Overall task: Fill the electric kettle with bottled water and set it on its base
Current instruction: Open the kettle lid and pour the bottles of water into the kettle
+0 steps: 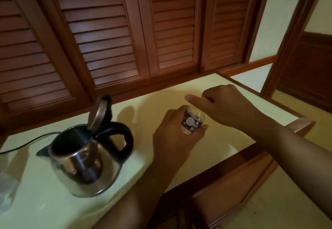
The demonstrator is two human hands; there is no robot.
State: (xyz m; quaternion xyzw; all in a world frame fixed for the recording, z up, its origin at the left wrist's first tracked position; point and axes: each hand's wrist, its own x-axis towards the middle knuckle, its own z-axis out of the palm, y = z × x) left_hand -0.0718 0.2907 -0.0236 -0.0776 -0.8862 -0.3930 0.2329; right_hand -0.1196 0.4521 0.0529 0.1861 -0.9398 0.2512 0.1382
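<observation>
A steel electric kettle (84, 164) with a black handle stands on the pale tabletop (45, 192) at the left. Its lid (98, 111) is flipped up and the inside looks dark. A black cord (27, 143) runs off to the left behind it. In the middle of the table stands a clear water bottle with a dark label (191, 121). My left hand (172, 135) is wrapped around its body. My right hand (221, 103) is closed over the bottle's top, hiding the cap. The kettle's base cannot be made out.
Brown louvred wooden doors (111, 36) rise right behind the table. A wooden chair back or rail (239, 173) runs along the table's near right edge. Something clear and blurred (7, 185) sits at the far left edge. A doorway opens at the right.
</observation>
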